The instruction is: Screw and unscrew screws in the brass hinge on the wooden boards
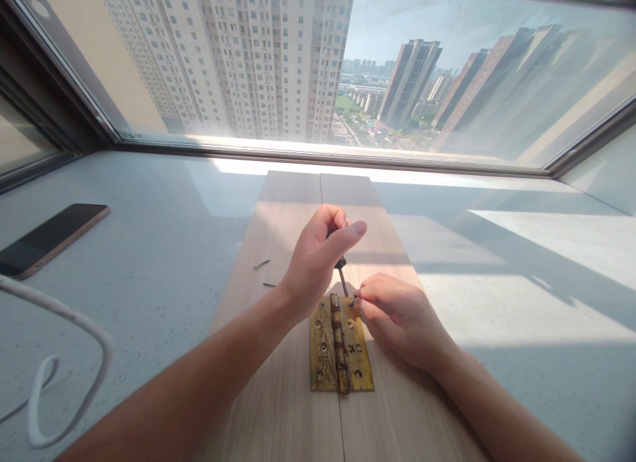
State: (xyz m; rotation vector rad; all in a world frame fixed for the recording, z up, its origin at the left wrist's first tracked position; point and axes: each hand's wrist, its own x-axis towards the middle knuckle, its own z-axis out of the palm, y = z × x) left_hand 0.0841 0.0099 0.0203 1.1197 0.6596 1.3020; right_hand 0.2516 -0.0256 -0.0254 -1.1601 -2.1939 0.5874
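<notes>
My left hand (318, 256) is wrapped round the dark handle of a screwdriver (343, 281), its shaft slanting down to the top right of a brass hinge (318, 362). There my right hand (397, 316) pinches a small screw (352, 302) at the hinge's upper right hole, close to the screwdriver's tip. The worn, stained hinge lies open and flat across the seam between two pale wooden boards (278, 422). Several other holes show in its leaves. Whether the tip sits in the screw head I cannot tell.
Two loose screws, an upper one (262, 264) and a lower one (269, 285), lie on the left board. A phone (54, 236) and a white cable (74, 316) rest on the speckled sill (163, 276) at left. Beyond the boards stands a window frame (322, 159).
</notes>
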